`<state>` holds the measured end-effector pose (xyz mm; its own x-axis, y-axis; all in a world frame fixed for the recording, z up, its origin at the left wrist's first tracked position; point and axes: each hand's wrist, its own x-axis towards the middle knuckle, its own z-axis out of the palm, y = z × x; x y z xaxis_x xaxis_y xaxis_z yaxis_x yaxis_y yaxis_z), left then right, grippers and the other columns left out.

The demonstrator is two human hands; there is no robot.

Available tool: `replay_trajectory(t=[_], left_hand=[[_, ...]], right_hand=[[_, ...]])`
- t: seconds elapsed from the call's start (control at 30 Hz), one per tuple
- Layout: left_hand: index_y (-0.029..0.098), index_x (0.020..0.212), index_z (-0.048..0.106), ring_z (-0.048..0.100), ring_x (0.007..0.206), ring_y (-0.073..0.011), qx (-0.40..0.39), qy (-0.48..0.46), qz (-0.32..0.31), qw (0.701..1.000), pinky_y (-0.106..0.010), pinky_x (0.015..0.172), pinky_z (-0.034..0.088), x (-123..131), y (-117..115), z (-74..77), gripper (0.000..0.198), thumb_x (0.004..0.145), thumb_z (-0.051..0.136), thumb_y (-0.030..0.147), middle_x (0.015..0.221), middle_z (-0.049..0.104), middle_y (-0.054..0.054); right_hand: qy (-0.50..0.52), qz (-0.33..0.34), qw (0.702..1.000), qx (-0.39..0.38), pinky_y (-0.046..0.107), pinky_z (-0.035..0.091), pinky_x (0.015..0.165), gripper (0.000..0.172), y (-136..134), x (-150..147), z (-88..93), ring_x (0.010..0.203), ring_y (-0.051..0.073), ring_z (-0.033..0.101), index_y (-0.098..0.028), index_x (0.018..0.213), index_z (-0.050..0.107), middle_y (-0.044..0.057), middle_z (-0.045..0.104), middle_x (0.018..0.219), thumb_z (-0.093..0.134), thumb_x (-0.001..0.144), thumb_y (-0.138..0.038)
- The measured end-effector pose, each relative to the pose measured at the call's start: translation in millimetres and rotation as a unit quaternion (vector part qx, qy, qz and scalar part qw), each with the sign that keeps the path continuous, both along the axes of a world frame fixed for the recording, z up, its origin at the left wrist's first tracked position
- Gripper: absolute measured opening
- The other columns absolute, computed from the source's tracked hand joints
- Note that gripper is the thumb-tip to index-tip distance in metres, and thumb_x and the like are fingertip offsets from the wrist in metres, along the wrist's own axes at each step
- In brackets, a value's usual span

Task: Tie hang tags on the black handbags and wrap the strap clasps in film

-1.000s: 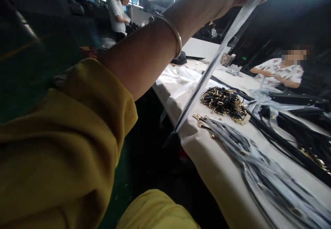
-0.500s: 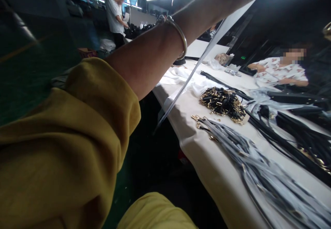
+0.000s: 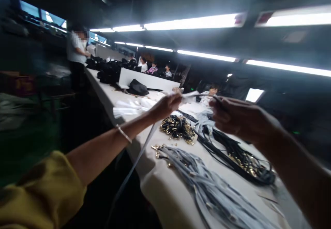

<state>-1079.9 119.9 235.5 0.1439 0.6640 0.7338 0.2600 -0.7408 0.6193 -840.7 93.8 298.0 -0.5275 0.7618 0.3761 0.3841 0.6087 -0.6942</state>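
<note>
My left hand (image 3: 169, 104), with a bangle on the wrist, is closed on a whitish plastic sleeve (image 3: 190, 94) in front of me. From below that hand a long pale strip (image 3: 141, 156) hangs past the table edge. Opposite it, my right hand (image 3: 230, 117) pinches the end of a thin dark strap (image 3: 203, 95) that stretches across to the sleeve. Both hands are raised above the table and somewhat blurred. Under them lie a pile of black straps with gold buckles (image 3: 177, 127) and a bundle of straps in clear plastic sleeves (image 3: 199, 173).
More black straps (image 3: 232, 149) lie on the right of the long cloth-covered table (image 3: 157, 184). White sheets (image 3: 134, 106) and a black bag (image 3: 138, 87) are farther back. A person (image 3: 77, 53) stands at the far left; other people sit beyond the table.
My left hand has come down into view from above the frame. My right hand has appeared at the right, holding the dark strap. The view has tilted up and shifted.
</note>
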Motion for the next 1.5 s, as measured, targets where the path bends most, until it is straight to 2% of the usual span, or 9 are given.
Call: replay_trajectory(t=[0.13, 0.3, 0.43, 0.6, 0.93, 1.07, 1.2, 1.33, 1.5], left_hand=[[0.018, 0.080, 0.049, 0.031, 0.048, -0.0060, -0.126, -0.121, -0.171, 0.970, -0.020, 0.046, 0.025, 79.4, -17.2, -70.6, 0.031, 0.096, 0.047, 0.045, 0.058, 0.035, 0.009], [0.019, 0.084, 0.047, 0.020, 0.039, -0.0052, -0.246, -0.213, -0.324, 0.888, -0.020, 0.040, 0.015, 173.5, -61.5, -82.2, 0.041, 0.091, 0.049, 0.060, 0.050, 0.033, 0.011], [0.019, 0.082, 0.047, 0.026, 0.040, -0.0059, -0.294, -0.174, -0.409, 0.846, -0.020, 0.040, 0.018, 208.2, -81.7, -66.4, 0.046, 0.088, 0.050, 0.065, 0.054, 0.039, 0.008], [0.015, 0.083, 0.060, 0.053, 0.068, -0.0124, -0.321, -0.012, -0.465, 0.825, -0.024, 0.067, 0.041, 214.2, -93.8, -78.6, 0.029, 0.084, 0.062, 0.044, 0.076, 0.058, -0.001], [0.020, 0.093, 0.067, 0.046, 0.070, -0.0122, -0.301, 0.284, -0.316, 0.854, -0.020, 0.061, 0.032, 190.5, -61.3, -108.2, 0.021, 0.071, 0.069, 0.021, 0.074, 0.056, 0.004], [0.015, 0.079, 0.066, 0.048, 0.065, -0.0121, -0.343, 0.187, -0.421, 0.819, -0.022, 0.061, 0.036, 221.9, -61.0, -124.3, 0.025, 0.082, 0.064, 0.040, 0.070, 0.054, 0.002], [0.015, 0.062, 0.056, 0.046, 0.056, -0.0086, -0.437, -0.019, -0.477, 0.762, -0.020, 0.057, 0.038, 271.8, -93.8, -131.0, 0.038, 0.077, 0.070, 0.048, 0.062, 0.052, 0.001], [0.019, 0.070, 0.052, 0.026, 0.032, -0.0041, -0.554, -0.121, -0.411, 0.714, -0.018, 0.035, 0.019, 307.3, -118.1, -133.7, 0.045, 0.074, 0.067, 0.061, 0.049, 0.043, 0.008], [0.018, 0.083, 0.064, 0.053, 0.051, -0.0134, -0.463, -0.059, -0.407, 0.785, -0.022, 0.047, 0.040, 293.5, -124.5, -137.1, 0.062, 0.076, 0.053, 0.079, 0.067, 0.063, -0.004]], right_hand=[[0.257, 0.128, 0.933, -0.215, 0.023, 0.052, 0.060, 0.038, -19.4, 27.1, -31.2, 0.064, 0.010, 0.063, -0.020, 0.113, 0.067, 0.001, 0.067, 0.084, 0.073, 0.080, -0.039], [0.438, -0.022, 0.895, -0.077, 0.029, 0.056, 0.071, 0.023, -35.6, 52.3, -93.9, 0.087, 0.019, 0.070, -0.023, 0.102, 0.068, 0.003, 0.073, 0.093, 0.072, 0.083, -0.036], [0.202, -0.128, 0.943, 0.229, 0.036, 0.053, 0.088, 0.018, -57.7, 91.3, -112.4, 0.102, 0.022, 0.067, -0.026, 0.108, 0.068, 0.006, 0.072, 0.106, 0.056, 0.094, -0.024], [-0.112, -0.059, 0.901, 0.415, 0.048, 0.030, 0.115, 0.036, -76.4, 156.9, -115.2, 0.110, 0.020, 0.063, -0.024, 0.121, 0.059, 0.006, 0.069, 0.112, 0.044, 0.093, -0.007], [-0.133, -0.055, 0.990, -0.003, 0.041, 0.045, 0.088, 0.035, -155.8, 189.2, -211.8, 0.078, 0.019, 0.051, -0.018, 0.077, 0.055, 0.004, 0.055, 0.078, 0.049, 0.093, -0.048], [0.272, 0.039, 0.916, -0.292, 0.033, 0.049, 0.075, 0.044, -172.4, 176.6, -201.6, 0.059, 0.011, 0.049, -0.016, 0.097, 0.061, -0.002, 0.051, 0.066, 0.050, 0.092, -0.058], [0.485, 0.046, 0.847, -0.214, 0.044, 0.046, 0.095, 0.029, -163.7, 173.4, -165.5, 0.065, 0.012, 0.057, -0.018, 0.111, 0.062, -0.002, 0.056, 0.069, 0.062, 0.092, -0.039], [0.409, -0.043, 0.911, -0.025, 0.043, 0.043, 0.102, 0.022, -146.9, 178.7, -143.6, 0.078, 0.014, 0.062, -0.021, 0.115, 0.061, 0.001, 0.064, 0.081, 0.055, 0.096, -0.031], [-0.003, -0.153, 0.950, 0.273, 0.042, 0.044, 0.096, 0.016, -127.6, 200.8, -134.4, 0.088, 0.020, 0.062, -0.018, 0.108, 0.058, 0.008, 0.066, 0.091, 0.048, 0.096, -0.020]])
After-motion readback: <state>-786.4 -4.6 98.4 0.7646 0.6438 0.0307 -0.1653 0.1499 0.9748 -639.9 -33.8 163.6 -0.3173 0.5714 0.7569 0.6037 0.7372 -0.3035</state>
